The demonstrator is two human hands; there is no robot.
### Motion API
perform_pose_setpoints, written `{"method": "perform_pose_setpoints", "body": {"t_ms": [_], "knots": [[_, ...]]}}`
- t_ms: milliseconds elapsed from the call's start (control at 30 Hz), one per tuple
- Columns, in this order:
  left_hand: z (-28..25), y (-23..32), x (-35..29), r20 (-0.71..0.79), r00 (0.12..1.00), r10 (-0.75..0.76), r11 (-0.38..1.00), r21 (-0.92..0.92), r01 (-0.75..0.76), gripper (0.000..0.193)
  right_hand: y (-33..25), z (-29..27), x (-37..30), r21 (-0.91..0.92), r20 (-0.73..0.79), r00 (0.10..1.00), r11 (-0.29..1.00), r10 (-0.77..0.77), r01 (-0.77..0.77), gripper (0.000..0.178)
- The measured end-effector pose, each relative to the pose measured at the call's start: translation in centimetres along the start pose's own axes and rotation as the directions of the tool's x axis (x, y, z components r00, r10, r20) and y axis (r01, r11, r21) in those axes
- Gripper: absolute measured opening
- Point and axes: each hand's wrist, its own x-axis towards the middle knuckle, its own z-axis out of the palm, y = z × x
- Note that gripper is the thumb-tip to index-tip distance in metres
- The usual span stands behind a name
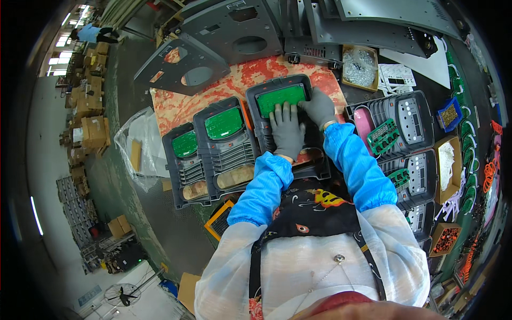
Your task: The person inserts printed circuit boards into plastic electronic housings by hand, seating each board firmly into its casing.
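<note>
Pressing or steadying a green circuit board [280, 99] at the far end of a dark gray casing [260, 129], over a red-and-white patterned work surface [321, 80]. Apparently seating the board in place, judging by its flat lie inside the casing walls and by two neighbors to the left, the middle casing [233, 153] and the outer casing [193, 172], both fitted with green boards [223, 124] at the same end. Calling next, most likely, for a check of edges and corners, then a clean lift of both hands without dragging the board out of line; possibly for fastening, though with no tool visible at the board.

Reaching forward with both arms in blue sleeves [353, 166], forearms converging on the casing. Laying the left hand [287, 132], gray-gloved, palm down over the casing's middle, fingers extended and slightly apart, tips on the board's near part, clamped on nothing. Bringing the right hand [320, 108], also gloved, to the board's right edge and the casing's side wall, thumb pointing inward near the left fingertips, remaining fingers foreshortened. Impossible to tell whether gripping the wall or merely resting there.
</note>
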Motion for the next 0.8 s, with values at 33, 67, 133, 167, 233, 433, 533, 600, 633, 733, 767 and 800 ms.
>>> {"method": "perform_pose_setpoints", "body": {"t_ms": [33, 67, 133, 167, 233, 433, 533, 600, 633, 733, 767, 800], "knots": [[0.5, -0.2, -0.2, -0.012, 1.000, 0.009, 1.000, -0.006, -0.009, 0.063, 0.0, 0.0, -0.2, 0.011, 0.007, 1.000, 1.000, -0.006, 0.005, 0.049], [1.0, -0.5, -0.4, -0.023, 1.000, 0.016, 1.000, -0.012, -0.016, 0.064, 0.0, 0.0, -0.2, 0.011, 0.016, 1.000, 1.000, -0.002, 0.002, 0.049], [1.2, -0.6, -0.5, -0.002, 1.000, -0.006, 0.999, -0.051, 0.006, 0.066, 0.0, 0.2, -0.5, 0.029, 0.038, 0.999, 1.000, 0.011, -0.012, 0.052], [1.4, -0.7, -0.5, -0.012, 1.000, -0.001, 0.998, -0.065, 0.000, 0.067, 0.0, 0.2, -0.5, 0.029, 0.047, 0.999, 0.999, 0.016, -0.017, 0.052], [1.5, -1.0, -0.6, -0.015, 1.000, -0.006, 0.997, -0.072, 0.005, 0.067, -0.5, 0.1, -0.6, 0.125, 0.039, 0.999, 0.992, 0.001, -0.006, 0.057], [1.8, -0.9, -0.8, 0.048, 0.998, 0.036, 0.998, -0.062, -0.033, 0.067, 0.4, 0.8, -1.2, 0.221, -0.174, 0.982, 0.969, -0.076, 0.114, 0.061], [1.7, -1.0, -0.6, 0.048, 0.995, 0.086, 0.993, -0.085, -0.082, 0.067, 0.1, 1.0, -1.2, 0.210, -0.325, 0.939, 0.960, -0.108, 0.183, 0.063], [2.3, -1.7, -0.5, 0.022, 0.999, 0.028, 1.000, -0.014, -0.028, 0.066, -1.8, -1.3, -3.1, 0.139, -0.349, 0.915, 0.955, -0.202, 0.263, 0.056], [2.1, -1.8, -0.3, 0.032, 0.996, 0.085, 0.996, -0.038, -0.083, 0.066, -2.3, -1.9, -4.2, 0.153, -0.322, 0.925, 0.954, -0.200, 0.259, 0.053], [1.5, -1.6, -0.5, -0.019, 0.993, 0.119, 0.991, -0.051, -0.120, 0.063, -1.8, -3.2, -8.7, 0.121, -0.390, 0.874, 0.925, -0.288, 0.359, 0.050], [1.2, -1.6, -0.6, -0.049, 0.992, 0.115, 0.989, -0.082, -0.119, 0.062, -1.2, -3.7, -10.5, 0.111, -0.424, 0.867, 0.936, -0.260, 0.335, 0.050], [1.0, -1.5, -0.5, -0.082, 0.990, 0.114, 0.986, -0.114, -0.123, 0.061, -0.3, -4.3, -12.6, 0.065, -0.407, 0.881, 0.954, -0.244, 0.294, 0.050]]}}
